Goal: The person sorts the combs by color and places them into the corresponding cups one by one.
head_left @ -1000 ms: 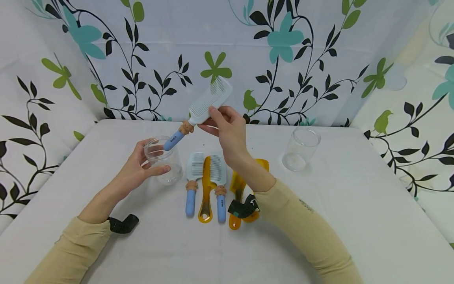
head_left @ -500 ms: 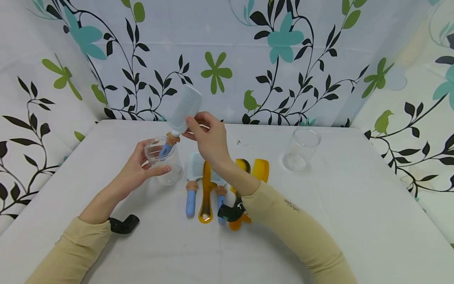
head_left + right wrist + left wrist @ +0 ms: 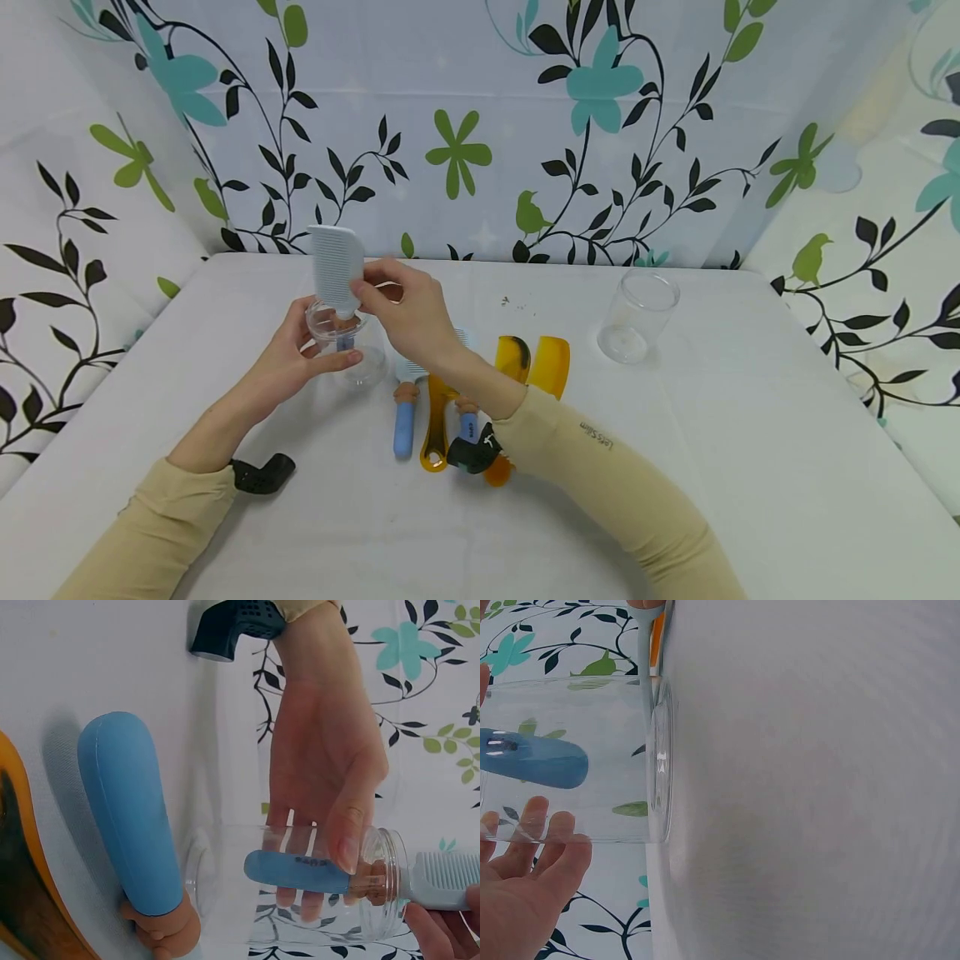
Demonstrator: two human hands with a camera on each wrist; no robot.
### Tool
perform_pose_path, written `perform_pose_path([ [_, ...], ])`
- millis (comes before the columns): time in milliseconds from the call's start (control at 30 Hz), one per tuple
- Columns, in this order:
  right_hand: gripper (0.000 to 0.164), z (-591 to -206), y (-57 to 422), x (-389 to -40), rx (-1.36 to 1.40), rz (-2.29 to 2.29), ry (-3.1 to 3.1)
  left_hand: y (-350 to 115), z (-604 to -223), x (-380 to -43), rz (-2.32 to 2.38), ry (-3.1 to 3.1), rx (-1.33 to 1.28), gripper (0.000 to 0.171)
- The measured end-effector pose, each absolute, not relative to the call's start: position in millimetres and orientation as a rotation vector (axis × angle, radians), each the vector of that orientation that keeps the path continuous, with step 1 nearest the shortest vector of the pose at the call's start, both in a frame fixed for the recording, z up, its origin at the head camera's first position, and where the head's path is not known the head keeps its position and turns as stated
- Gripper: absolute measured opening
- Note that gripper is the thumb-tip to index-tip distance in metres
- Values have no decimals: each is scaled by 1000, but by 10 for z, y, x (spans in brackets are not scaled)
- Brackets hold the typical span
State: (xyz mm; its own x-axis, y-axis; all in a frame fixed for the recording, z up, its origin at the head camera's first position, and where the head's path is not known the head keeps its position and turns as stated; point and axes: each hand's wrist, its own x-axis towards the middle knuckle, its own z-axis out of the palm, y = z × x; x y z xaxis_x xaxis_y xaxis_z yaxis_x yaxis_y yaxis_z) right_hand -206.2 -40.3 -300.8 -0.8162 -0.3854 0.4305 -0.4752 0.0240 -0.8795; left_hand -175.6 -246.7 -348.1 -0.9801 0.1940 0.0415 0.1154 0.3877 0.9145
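Observation:
My left hand (image 3: 281,362) holds a clear jar (image 3: 367,364) that stands on the table, thumb on the near side and fingers round the back. Over its mouth, my right hand (image 3: 412,312) pinches a pale blue comb (image 3: 334,265) low on its toothed head. The comb is upright, with its blue handle (image 3: 296,871) down inside the jar. In the left wrist view, the rounded handle end (image 3: 562,763) hangs above the jar's base (image 3: 661,765). A brown bear-shaped collar (image 3: 373,882) sits at the jar's neck.
Beside the jar lie another blue-handled comb (image 3: 403,429), an amber comb (image 3: 433,433) and a further blue-handled one (image 3: 468,427), partly under my right forearm. Two amber combs, one with a yellow head (image 3: 551,365), lie farther right. A second clear jar (image 3: 637,317) stands at the back right.
My right hand has moved left and down, turning the comb upright and lowering its handle into the jar. The left hand and its jar have stayed in place.

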Motion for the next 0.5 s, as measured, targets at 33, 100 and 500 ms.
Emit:
perform_pose_path([
  [33,26,-3013,-413,-2058,929,1908,-2212,-2468,-3479,-1753,1677,2557,286,89],
  [100,26,-3024,-430,-2064,931,1853,-2238,-2468,-3478,-1750,1681,2556,288,89],
  [500,24,-3063,-461,-2105,928,1756,-2245,-2469,-3481,-1744,1691,2549,291,89],
])
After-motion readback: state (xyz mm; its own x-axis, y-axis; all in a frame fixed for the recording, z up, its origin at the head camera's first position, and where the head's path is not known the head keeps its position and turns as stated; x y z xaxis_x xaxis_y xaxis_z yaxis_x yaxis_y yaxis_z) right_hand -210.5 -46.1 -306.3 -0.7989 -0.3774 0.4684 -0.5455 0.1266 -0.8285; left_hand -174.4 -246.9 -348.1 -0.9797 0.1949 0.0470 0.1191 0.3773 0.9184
